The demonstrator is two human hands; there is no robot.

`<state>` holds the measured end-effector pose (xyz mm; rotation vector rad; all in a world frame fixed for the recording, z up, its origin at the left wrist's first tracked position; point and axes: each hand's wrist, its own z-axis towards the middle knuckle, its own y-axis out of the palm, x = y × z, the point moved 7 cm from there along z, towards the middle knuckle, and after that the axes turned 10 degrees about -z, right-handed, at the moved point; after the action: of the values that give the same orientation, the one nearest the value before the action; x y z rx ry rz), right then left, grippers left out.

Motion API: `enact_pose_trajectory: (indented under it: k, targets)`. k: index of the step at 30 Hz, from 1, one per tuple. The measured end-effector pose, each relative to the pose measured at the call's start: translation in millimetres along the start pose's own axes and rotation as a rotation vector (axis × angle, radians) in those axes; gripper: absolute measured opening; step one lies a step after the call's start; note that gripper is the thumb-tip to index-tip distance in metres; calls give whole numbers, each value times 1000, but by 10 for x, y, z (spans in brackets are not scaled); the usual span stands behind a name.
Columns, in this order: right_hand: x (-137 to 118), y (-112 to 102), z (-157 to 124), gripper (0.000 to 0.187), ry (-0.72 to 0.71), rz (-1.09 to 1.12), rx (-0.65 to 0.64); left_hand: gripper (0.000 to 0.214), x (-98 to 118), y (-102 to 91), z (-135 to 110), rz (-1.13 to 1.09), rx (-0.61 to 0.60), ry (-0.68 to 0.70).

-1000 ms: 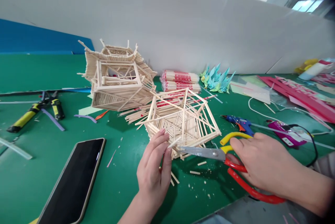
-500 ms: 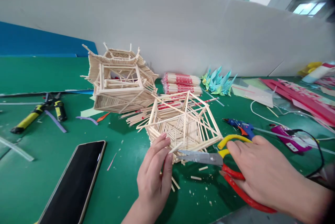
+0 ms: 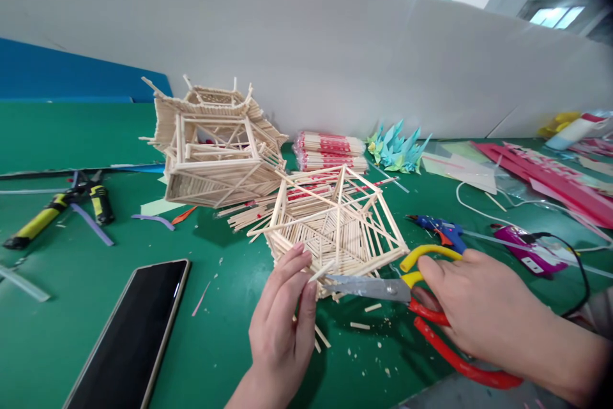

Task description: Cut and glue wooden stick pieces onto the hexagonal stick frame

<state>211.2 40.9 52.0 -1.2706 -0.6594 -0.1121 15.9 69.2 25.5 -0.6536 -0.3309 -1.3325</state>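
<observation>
My left hand (image 3: 282, 316) pinches a thin wooden stick (image 3: 322, 270) at the near edge of a hexagonal stick frame (image 3: 335, 224) on the green mat. My right hand (image 3: 483, 313) grips scissors (image 3: 383, 288) with a yellow and a red handle, and the blades meet the stick's tip beside my left fingers. Behind the frame, a larger pavilion-like stick model (image 3: 215, 144) lies tilted on its side.
A dark phone (image 3: 129, 335) lies at the near left and yellow-handled pliers (image 3: 52, 211) at the far left. Wrapped chopstick bundles (image 3: 330, 150) and teal paper cranes (image 3: 397, 147) sit by the white wall. A blue glue gun (image 3: 438, 230), a purple device (image 3: 527, 252), cables and pink paper lie to the right. Stick offcuts litter the mat.
Almost nothing has moved: both hands keep their hold at the frame's near edge, and only the camera view has shifted slightly.
</observation>
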Motion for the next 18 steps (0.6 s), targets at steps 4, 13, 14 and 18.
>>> enact_pose_trajectory:
  k: [4, 13, 14, 18]
  targets:
    - [0, 106, -16, 12, -28, 50, -81, 21, -9, 11, 6, -9, -6, -4]
    - [37, 64, -37, 10, -28, 48, -35, 20, 1, 6, 3, 1, -27, 11]
    - [52, 55, -36, 15, -20, 55, -42, 20, 2, 4, 10, 2, -28, 11]
    - [90, 15, -47, 22, 19, 94, -44, 21, 2, 5, 24, -6, -34, 11]
